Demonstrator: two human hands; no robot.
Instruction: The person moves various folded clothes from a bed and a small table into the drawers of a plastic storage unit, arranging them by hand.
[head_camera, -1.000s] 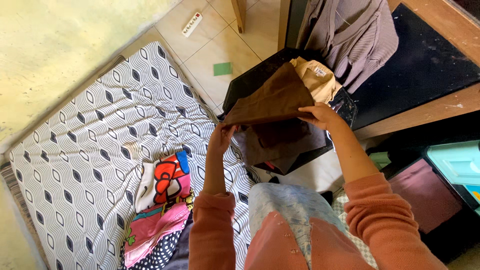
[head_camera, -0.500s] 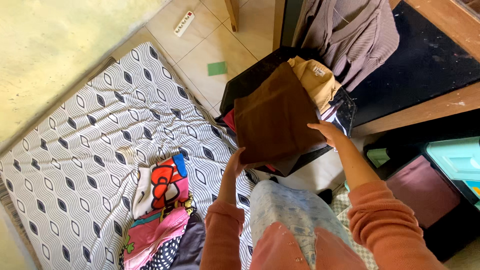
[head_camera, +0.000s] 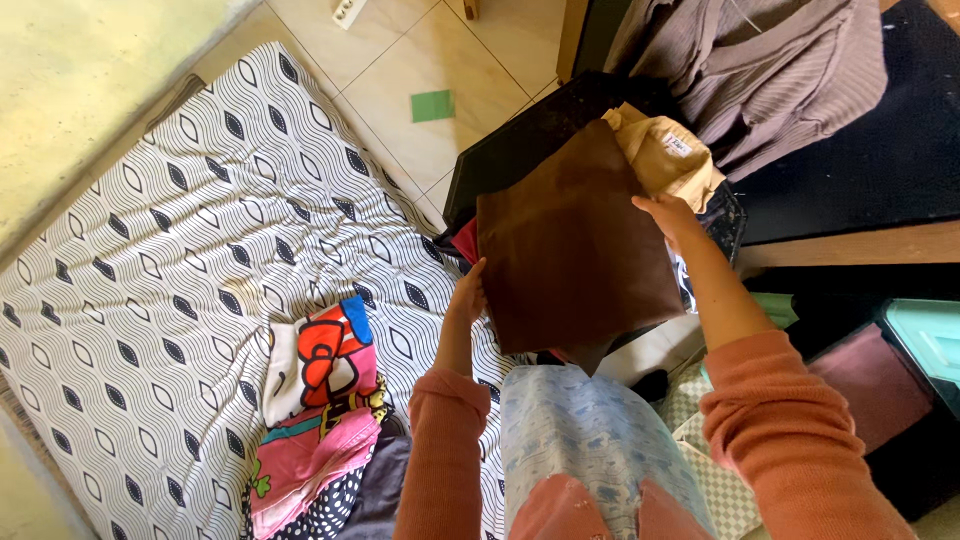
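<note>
A folded brown cloth (head_camera: 570, 250) is held flat between both hands above a black basket (head_camera: 520, 150) of clothes. My left hand (head_camera: 467, 295) grips the cloth's left edge. My right hand (head_camera: 668, 215) holds its upper right edge. Both arms wear salmon-pink sleeves. A tan garment (head_camera: 665, 155) lies in the basket just behind the cloth, and a bit of red fabric (head_camera: 464, 240) shows at the cloth's left side.
A patterned black-and-white mattress (head_camera: 180, 250) covers the floor at left, with a pile of colourful folded clothes (head_camera: 320, 410) near my knee. A mauve ribbed garment (head_camera: 770, 70) hangs over a dark-topped wooden table (head_camera: 860, 240). Teal and pink bins (head_camera: 900, 360) stand at right. A green card (head_camera: 432, 105) lies on the tiles.
The brown cloth went from a loosely held, drooping piece to a flat folded square. Both hands shifted along its edges, and the view tilted slightly to the left and down.
</note>
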